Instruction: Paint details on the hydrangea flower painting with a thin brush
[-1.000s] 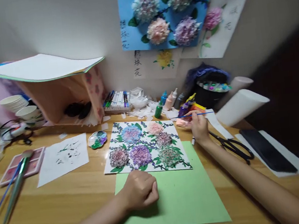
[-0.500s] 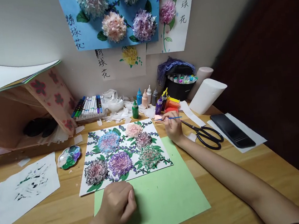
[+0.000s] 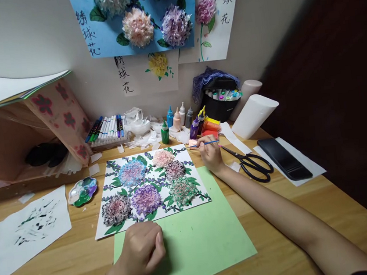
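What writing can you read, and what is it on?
Blue picture: "绣球花"
Right sheet: "球花", with the character above cut off by the view's edge
Lower sheet: "球花", with the character above partly covered
Black case: mark too small to read

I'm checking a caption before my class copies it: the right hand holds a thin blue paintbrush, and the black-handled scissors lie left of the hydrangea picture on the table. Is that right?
Not quite: the black-handled scissors lie right of the hydrangea picture, as the head view shows. The rest stands.
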Demonstrator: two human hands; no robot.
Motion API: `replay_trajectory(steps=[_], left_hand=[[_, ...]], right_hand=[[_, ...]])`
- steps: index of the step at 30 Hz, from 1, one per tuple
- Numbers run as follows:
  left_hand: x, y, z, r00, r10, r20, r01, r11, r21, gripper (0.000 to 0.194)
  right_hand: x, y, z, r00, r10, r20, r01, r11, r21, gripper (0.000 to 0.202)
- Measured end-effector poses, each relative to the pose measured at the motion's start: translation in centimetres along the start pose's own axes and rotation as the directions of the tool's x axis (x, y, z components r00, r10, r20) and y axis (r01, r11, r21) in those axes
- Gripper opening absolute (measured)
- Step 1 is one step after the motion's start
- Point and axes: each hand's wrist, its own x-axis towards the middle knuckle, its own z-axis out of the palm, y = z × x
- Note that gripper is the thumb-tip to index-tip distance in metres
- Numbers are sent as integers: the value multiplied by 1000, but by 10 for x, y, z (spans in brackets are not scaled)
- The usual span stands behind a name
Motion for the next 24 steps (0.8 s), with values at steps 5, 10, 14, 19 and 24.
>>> replay_trajectory(steps=[5, 10, 14, 19, 24], left_hand=[[0, 1, 0, 1000, 7, -9, -7, 1000, 2, 28], [-1, 0, 1, 1000, 2, -8, -2, 1000, 9, 28], [-1, 0, 1, 1000, 2, -9, -2, 1000, 9, 28], [-1, -1, 2, 1000, 6, -14, -6, 1000, 4, 28], [-2, -1, 3, 1000, 2, -5, -2, 1000, 6, 28]], right_hand=[[0, 1, 0, 1000, -15, -8, 15, 1000, -20, 22], [-1, 0, -1, 1000, -25, -14, 25, 1000, -17, 23], [-1, -1, -1, 1000, -28, 13, 28, 1000, -10, 23], [-1, -2, -1, 1000, -11, 10, 11, 1000, 15, 22], [0, -1, -1, 999, -10, 34, 9, 1000, 16, 21]])
